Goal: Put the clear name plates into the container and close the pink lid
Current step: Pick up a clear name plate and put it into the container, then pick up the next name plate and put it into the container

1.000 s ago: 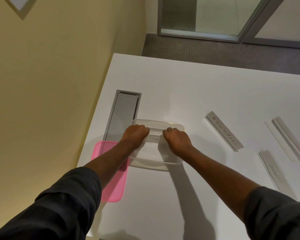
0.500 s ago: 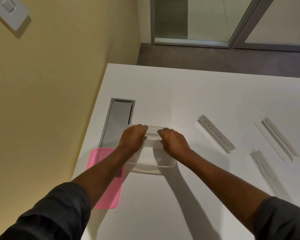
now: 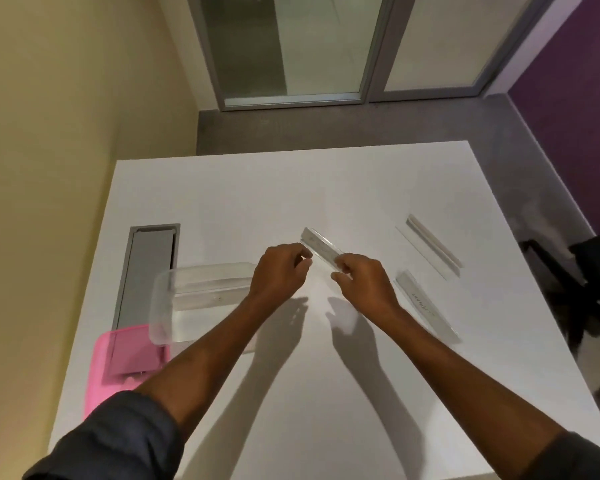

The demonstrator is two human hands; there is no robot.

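Observation:
A clear name plate (image 3: 321,244) lies slanted on the white table (image 3: 326,188), with both hands at it. My right hand (image 3: 364,280) has its fingers closed on the plate's near end. My left hand (image 3: 280,271) is curled with its fingertips at the plate's left edge; whether it grips is unclear. The clear container (image 3: 161,306) stands open to the left of my left hand, with one name plate inside. Under the container's near left corner lies the pink lid (image 3: 99,372). Two more name plates lie to the right, one near (image 3: 426,304) and one farther (image 3: 430,245).
A grey cable hatch (image 3: 149,268) is set into the table behind the container, close to the yellow wall on the left. A dark chair (image 3: 575,289) stands off the table's right edge. Glass doors are beyond the far edge.
Both hands have left the container and moved right to the nearest name plate. The plate they held earlier now lies in the container. The camera has swung to the right.

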